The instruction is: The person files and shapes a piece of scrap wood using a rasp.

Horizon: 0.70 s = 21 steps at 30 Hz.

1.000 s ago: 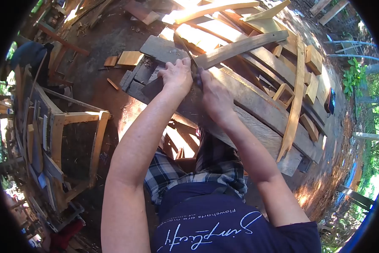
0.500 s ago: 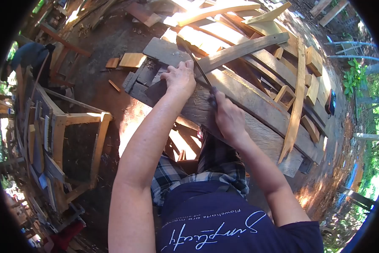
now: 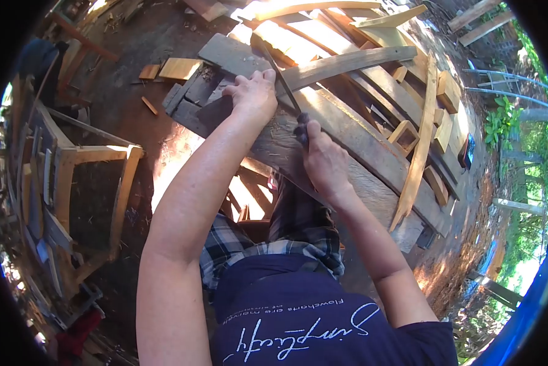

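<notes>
A saw with a dark handle and a long thin blade [image 3: 281, 75] lies across the grey wooden bench [image 3: 280, 145]. My right hand [image 3: 324, 157] is wrapped round the saw's handle, at the blade's near end. Just left of the blade, my left hand [image 3: 254, 96] presses down with bent fingers on a dark wooden piece [image 3: 215, 113]; its fingertips are close to the blade, and what they grip is partly hidden. Right of the blade, a curved grey-brown board [image 3: 353, 64] slants up to the right.
Curved wood strips [image 3: 415, 146] and small blocks [image 3: 448, 91] are piled on the bench's right and far side. A wooden frame [image 3: 97, 154] stands at the left. Loose offcuts [image 3: 180, 68] lie beyond the bench's left end.
The whole view has shifted, so the bench appears farther left. Both hands keep their holds, and my right hand with the saw handle sits slightly lower relative to my left hand.
</notes>
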{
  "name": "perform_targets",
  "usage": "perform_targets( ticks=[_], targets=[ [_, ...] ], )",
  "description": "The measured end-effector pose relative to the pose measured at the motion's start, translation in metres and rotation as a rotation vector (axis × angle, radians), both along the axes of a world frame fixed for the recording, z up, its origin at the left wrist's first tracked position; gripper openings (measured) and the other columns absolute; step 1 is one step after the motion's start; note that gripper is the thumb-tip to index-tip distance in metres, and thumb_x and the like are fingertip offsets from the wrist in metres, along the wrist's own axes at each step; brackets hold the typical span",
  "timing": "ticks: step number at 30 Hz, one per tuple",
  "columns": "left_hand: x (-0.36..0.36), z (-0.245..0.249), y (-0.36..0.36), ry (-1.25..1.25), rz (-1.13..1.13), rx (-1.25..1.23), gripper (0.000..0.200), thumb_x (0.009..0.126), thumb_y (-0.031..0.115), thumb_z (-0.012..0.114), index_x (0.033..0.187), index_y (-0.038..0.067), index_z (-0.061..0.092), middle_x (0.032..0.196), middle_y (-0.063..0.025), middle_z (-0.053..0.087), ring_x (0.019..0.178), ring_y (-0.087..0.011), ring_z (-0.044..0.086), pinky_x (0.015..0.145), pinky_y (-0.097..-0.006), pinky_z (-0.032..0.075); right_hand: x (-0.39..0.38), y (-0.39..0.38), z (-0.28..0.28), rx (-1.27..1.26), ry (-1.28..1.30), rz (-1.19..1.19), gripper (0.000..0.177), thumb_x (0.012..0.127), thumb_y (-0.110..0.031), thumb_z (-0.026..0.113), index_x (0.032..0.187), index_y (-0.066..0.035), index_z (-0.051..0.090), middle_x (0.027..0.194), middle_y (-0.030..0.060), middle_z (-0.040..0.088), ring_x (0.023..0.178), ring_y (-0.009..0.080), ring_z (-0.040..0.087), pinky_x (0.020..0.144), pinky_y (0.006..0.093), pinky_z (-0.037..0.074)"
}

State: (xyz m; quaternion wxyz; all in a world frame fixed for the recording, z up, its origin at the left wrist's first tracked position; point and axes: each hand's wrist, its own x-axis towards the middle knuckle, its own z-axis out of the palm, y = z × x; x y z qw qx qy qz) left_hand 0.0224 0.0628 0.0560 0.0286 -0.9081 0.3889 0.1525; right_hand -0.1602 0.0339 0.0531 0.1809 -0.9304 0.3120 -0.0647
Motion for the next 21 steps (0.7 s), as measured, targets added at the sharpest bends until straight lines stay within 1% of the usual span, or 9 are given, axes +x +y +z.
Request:
perform_targets(
  ticks=[3,5,9,11,12,15,16,18,21],
  targets=[
    [0.001,0.006,-0.004,-0.047,-0.026,0.022,0.036,0.095,0.032,0.048,0.125,0.014,0.04,0.125,-0.0108,0.05,0.117,-0.041,0.048,0.085,-0.0669,0.041,0.041,-0.014,-0.001,-0.069,-0.081,-0.014,0.019,0.09,-0.01,0.043,0.109,-0.011,0.045,0.081,0.0175,0.065,0.069,0.0356,0.066,0.06,0.0484,0.051],
    [0.001,0.01,-0.001,-0.009,-0.014,0.032,0.036,0.095,0.032,0.049,0.125,0.014,0.04,0.125,-0.0108,0.05,0.117,-0.0408,0.048,0.084,-0.0674,0.041,0.069,-0.022,-0.003,-0.052,-0.057,-0.024,0.02,0.09,-0.011,0.043,0.11,-0.011,0.046,0.081,0.0177,0.065,0.07,0.0362,0.065,0.062,0.0496,0.051],
    [-0.001,0.009,-0.002,-0.015,0.006,0.028,0.036,0.095,0.033,0.049,0.125,0.015,0.04,0.125,-0.0107,0.05,0.118,-0.04,0.048,0.084,-0.0678,0.041,0.024,-0.009,0.003,-0.11,-0.194,0.044,0.024,0.09,-0.01,0.042,0.113,-0.011,0.046,0.084,0.0165,0.065,0.074,0.0368,0.065,0.064,0.0493,0.051],
    [0.002,0.008,-0.002,0.011,0.009,0.013,0.037,0.094,0.028,0.047,0.128,0.015,0.04,0.127,-0.0112,0.049,0.119,-0.0403,0.046,0.088,-0.0679,0.039,0.001,0.0,0.009,0.072,0.126,-0.031,0.028,0.089,-0.008,0.041,0.117,-0.011,0.045,0.086,0.0166,0.065,0.078,0.0375,0.065,0.067,0.049,0.051],
    [0.001,0.007,-0.001,0.02,-0.02,0.011,0.039,0.094,0.024,0.045,0.13,0.014,0.039,0.129,-0.0116,0.048,0.121,-0.0406,0.045,0.091,-0.0679,0.038,0.004,0.0,0.008,0.083,0.132,-0.031,0.028,0.089,-0.008,0.041,0.117,-0.011,0.045,0.086,0.0166,0.065,0.078,0.0375,0.065,0.067,0.049,0.051],
    [-0.001,0.013,-0.002,0.041,-0.009,0.037,0.038,0.094,0.023,0.044,0.13,0.015,0.039,0.129,-0.0113,0.048,0.121,-0.0405,0.045,0.091,-0.0679,0.038,0.043,-0.012,0.003,0.008,-0.185,-0.009,0.036,0.09,-0.011,0.043,0.126,-0.011,0.047,0.093,0.0201,0.065,0.082,0.0395,0.064,0.07,0.0516,0.049],
    [-0.001,0.016,-0.003,0.029,-0.016,0.041,0.038,0.094,0.023,0.044,0.13,0.015,0.039,0.129,-0.0113,0.048,0.121,-0.0405,0.045,0.091,-0.0679,0.038,0.053,-0.017,0.002,0.011,-0.197,-0.016,0.036,0.09,-0.011,0.043,0.126,-0.011,0.047,0.093,0.0201,0.065,0.082,0.0395,0.064,0.07,0.0516,0.049],
    [-0.001,0.019,-0.001,0.052,0.005,0.047,0.037,0.094,0.022,0.044,0.13,0.015,0.039,0.129,-0.0111,0.048,0.121,-0.0403,0.045,0.091,-0.0679,0.038,0.065,-0.022,-0.001,-0.008,-0.093,-0.004,0.031,0.09,-0.01,0.042,0.12,-0.012,0.047,0.084,0.0174,0.065,0.075,0.0385,0.065,0.065,0.0502,0.05],
    [-0.001,0.017,-0.002,0.044,0.008,0.041,0.037,0.094,0.022,0.044,0.13,0.015,0.04,0.129,-0.0111,0.048,0.12,-0.0404,0.045,0.09,-0.0684,0.038,0.018,-0.008,0.0,-0.036,-0.208,0.016,0.031,0.09,-0.009,0.042,0.12,-0.011,0.048,0.084,0.0182,0.065,0.078,0.0379,0.065,0.067,0.0493,0.05]
  ],
)
